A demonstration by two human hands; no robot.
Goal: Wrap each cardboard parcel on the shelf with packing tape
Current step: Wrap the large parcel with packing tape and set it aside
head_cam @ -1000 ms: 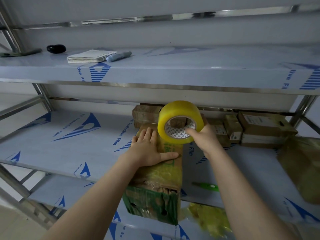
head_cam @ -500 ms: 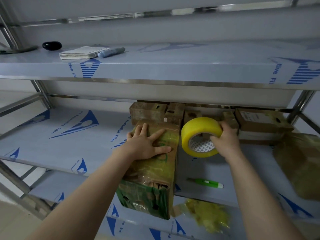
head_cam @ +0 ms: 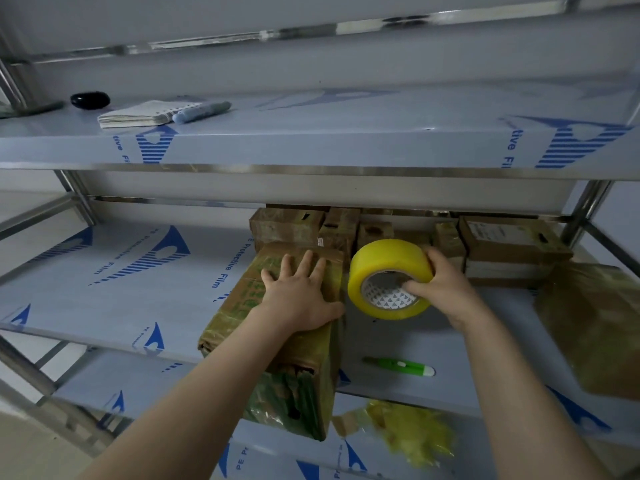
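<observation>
The left hand (head_cam: pixel 298 296) lay flat on the parcel (head_cam: pixel 277 327); the right hand (head_cam: pixel 441 289) gripped the tape roll (head_cam: pixel 389 278) (parcel overhung the shelf (head_cam: pixel 114 282), so pulling might tip it).

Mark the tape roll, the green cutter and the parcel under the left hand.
tape roll (head_cam: pixel 381 255), head view, on its yellow outer band.
green cutter (head_cam: pixel 398 366), head view, on the middle of its body.
parcel (head_cam: pixel 240 306), head view, on its taped top face.
</observation>
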